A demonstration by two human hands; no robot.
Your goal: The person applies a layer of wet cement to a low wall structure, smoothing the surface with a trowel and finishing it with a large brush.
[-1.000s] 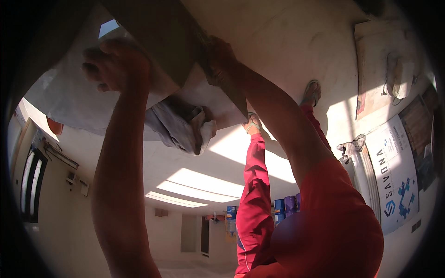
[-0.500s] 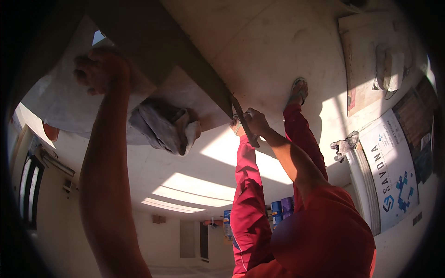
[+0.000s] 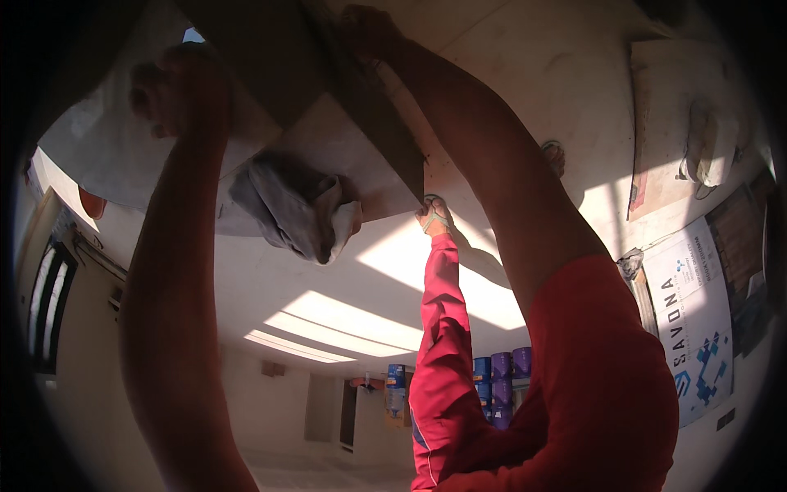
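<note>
My left hand [image 3: 184, 90] is raised at the upper left with its fingers curled, in front of a pale sheet-like surface [image 3: 106, 123]. What it grips, if anything, is lost in shadow. My right hand [image 3: 369, 33] reaches to the top middle, closed at the upper part of a dark slanting panel's edge. A long flat strip [image 3: 348, 78], dim and partly merged with the panel [image 3: 254, 49], runs along that edge beside the hand. Below the panel lies a crumpled grey cloth-like bundle [image 3: 291, 209].
Sunlit patches [image 3: 344, 320] cross the floor near my sandalled foot [image 3: 433, 215]. Blue and purple buckets [image 3: 502, 381] stand stacked by my legs. At the right are a white printed board [image 3: 689, 320], a cardboard sheet [image 3: 656, 131] and a pale bag [image 3: 709, 143].
My right hand has swung up and forward from the panel's lower corner, carrying the long flat strip along the edge. The left hand has stayed in nearly the same place.
</note>
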